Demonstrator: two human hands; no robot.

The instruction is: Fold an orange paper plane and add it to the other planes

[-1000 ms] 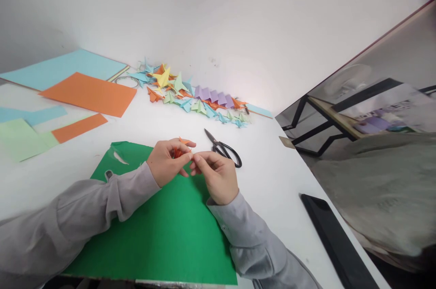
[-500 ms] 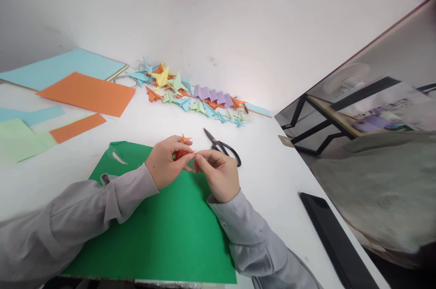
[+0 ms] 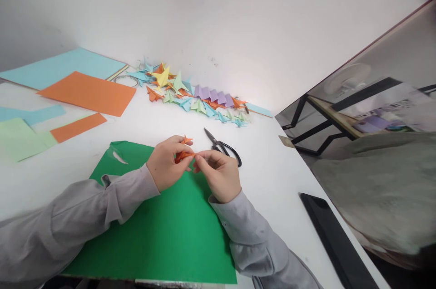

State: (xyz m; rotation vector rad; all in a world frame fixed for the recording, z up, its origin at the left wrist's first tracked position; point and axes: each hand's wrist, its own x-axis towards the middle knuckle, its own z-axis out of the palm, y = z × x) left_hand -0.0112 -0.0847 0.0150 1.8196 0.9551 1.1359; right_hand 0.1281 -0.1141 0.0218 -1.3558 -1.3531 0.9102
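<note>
Between my two hands is a small folded orange origami piece (image 3: 184, 156), partly covered by fingers. My left hand (image 3: 167, 164) is closed around it, and an orange paper tip shows above the fingers. With thumb and forefinger, my right hand (image 3: 218, 173) pinches the piece's right end. Both hands are above a green sheet (image 3: 160, 230), which lies at the table's front edge. Just beyond my right hand, a pair of scissors (image 3: 223, 145) with black handles rests on the white table (image 3: 269, 180).
Folded paper cranes (image 3: 163, 76) in several colours line the wall, beside a purple pleated paper (image 3: 214, 95). An orange sheet (image 3: 87, 94), a blue sheet (image 3: 64, 67) and green paper (image 3: 20, 140) lie left. A black flat object (image 3: 335, 239) lies near the right edge.
My left fingers have shifted slightly, with the thumb lower, so more of the orange piece shows. My right hand keeps its pinch at the right end. The rest looks the same.
</note>
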